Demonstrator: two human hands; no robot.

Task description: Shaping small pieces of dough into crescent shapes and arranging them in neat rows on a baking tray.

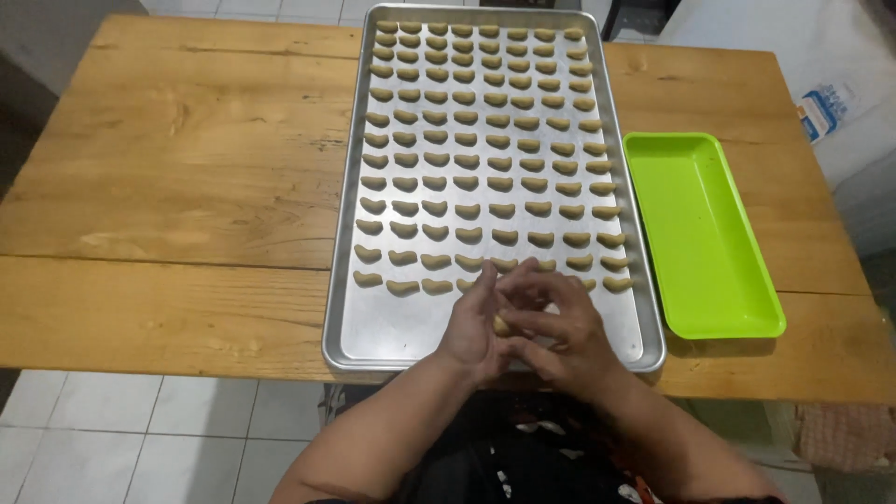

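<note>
From the head camera, the left hand [469, 322] and right hand [558, 325] meet over the near end of the baking tray [392, 338], each grip closed on one small dough piece [502, 325] pinched between them. The last row of shaped pieces [403, 287] lies just beyond the fingertips, its line running left to right across the tray; both hands sit equally near it, and an empty green tray [705, 233] rests on the worktop [168, 187] to the right.

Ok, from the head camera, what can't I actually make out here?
- Dough piece: only a sliver shows between the left hand and right hand; its shape is hidden by the fingers.
- Near-row pieces on the metal tray: some covered by both hands.
- Green tray: looks bare, though crumbs would be too small to see.
- Packet at right: too small to identify.
</note>
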